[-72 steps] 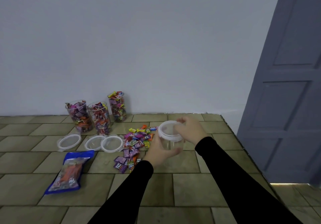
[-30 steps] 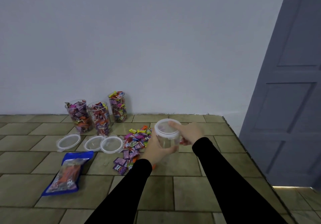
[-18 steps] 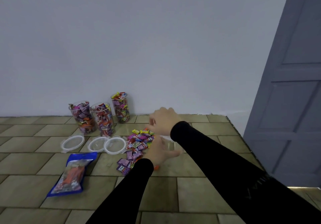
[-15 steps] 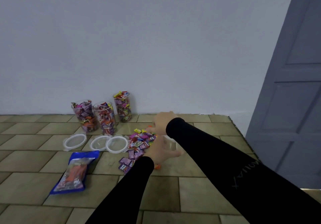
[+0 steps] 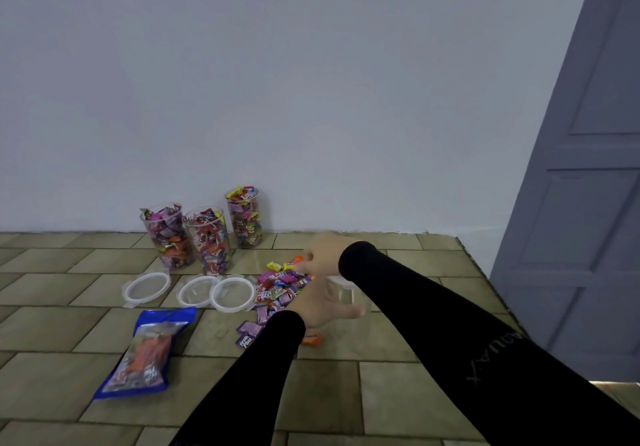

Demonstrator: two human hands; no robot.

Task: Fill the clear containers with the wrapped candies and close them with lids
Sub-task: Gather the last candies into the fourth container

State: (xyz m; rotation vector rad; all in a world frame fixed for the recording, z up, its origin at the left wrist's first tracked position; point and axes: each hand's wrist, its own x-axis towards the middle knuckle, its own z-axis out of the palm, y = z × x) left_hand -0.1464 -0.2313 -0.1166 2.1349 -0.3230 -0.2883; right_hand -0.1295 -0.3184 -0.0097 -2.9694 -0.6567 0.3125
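Seen from the head camera, a person in black sleeves works at a tiled surface [image 5: 381, 369] set against a pale wall [image 5: 277, 82]. The left hand [image 5: 323, 307] curls around a clear container [image 5: 343, 295] standing just right of the candy pile [image 5: 277, 291], thumb stretched along its near side and fingers wrapped behind it; the right forearm crosses in front and hides much of the container. The right hand [image 5: 320, 253] reaches over to the far edge of the pile, its fingers bent down toward the candies; what they grasp, if anything, cannot be told, since the fingertips are partly hidden and blurred. Loose candies lie just left of and below the left hand, with an orange candy [image 5: 311, 338] beside its wrist. Further left of the fingers lie three lids [image 5: 228, 293] in a row, two of them overlapping. Beyond the lids, by the wall, stand three filled containers [image 5: 206, 237] without lids, heaped with bright wrappers. A blue candy bag [image 5: 145, 352] lies flat in front of the lids, well left of both hands. At right, past the edge of the surface, stands a grey panelled door [image 5: 588, 203].
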